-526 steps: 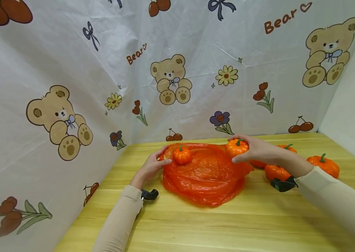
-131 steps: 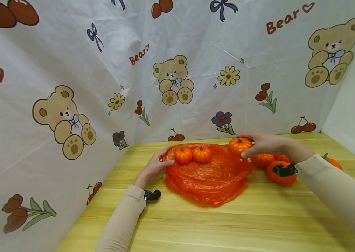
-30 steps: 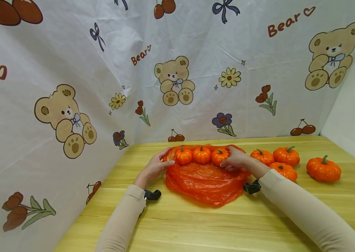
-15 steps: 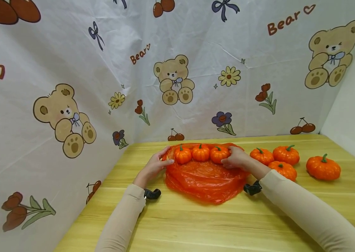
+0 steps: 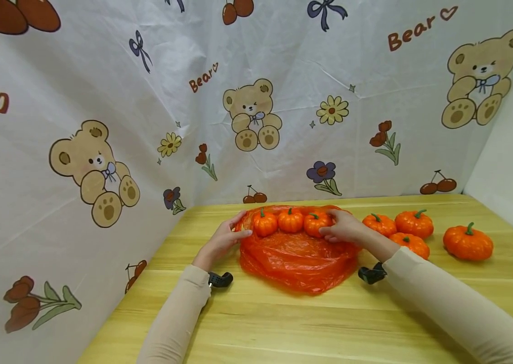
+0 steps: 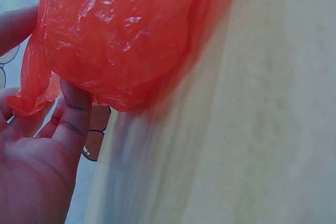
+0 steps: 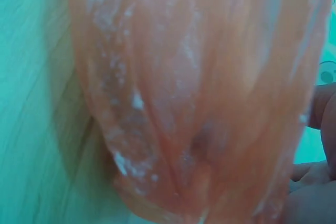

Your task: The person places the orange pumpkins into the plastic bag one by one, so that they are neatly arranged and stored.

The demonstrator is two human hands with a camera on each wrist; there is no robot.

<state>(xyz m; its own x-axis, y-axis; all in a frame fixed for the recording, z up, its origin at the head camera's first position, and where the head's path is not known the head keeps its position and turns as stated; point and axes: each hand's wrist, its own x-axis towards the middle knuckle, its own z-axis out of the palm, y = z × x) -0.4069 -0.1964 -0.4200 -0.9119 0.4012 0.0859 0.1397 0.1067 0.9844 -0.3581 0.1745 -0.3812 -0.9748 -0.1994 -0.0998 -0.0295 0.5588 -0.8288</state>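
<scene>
Three small orange pumpkins stand in a row at the back of a crumpled, translucent red bag (image 5: 297, 263): a left one (image 5: 265, 224), a middle one (image 5: 290, 221) and a right one (image 5: 316, 224). At the bag's left edge, the left hand (image 5: 222, 240) holds the plastic between thumb and fingers; the left wrist view shows the bag (image 6: 115, 35) bunched at that hand (image 6: 42, 166). The right hand (image 5: 346, 228) has its thumb and index finger against the right pumpkin's right side. In the right wrist view the blurred bag (image 7: 194, 77) covers most of that hand (image 7: 315, 192).
Several more pumpkins stand on the wooden table (image 5: 284, 328) to the right: one by the right wrist (image 5: 379, 224), one behind it (image 5: 414, 224), one partly behind the sleeve (image 5: 410, 244), and one farther right (image 5: 468, 242). A printed bear cloth (image 5: 274, 167) hangs behind.
Since 4.4 s ago the pumpkin in the right hand has moved left and down beside the other two. Over the last half second the right wrist has shifted slightly right; the left hand stays in place.
</scene>
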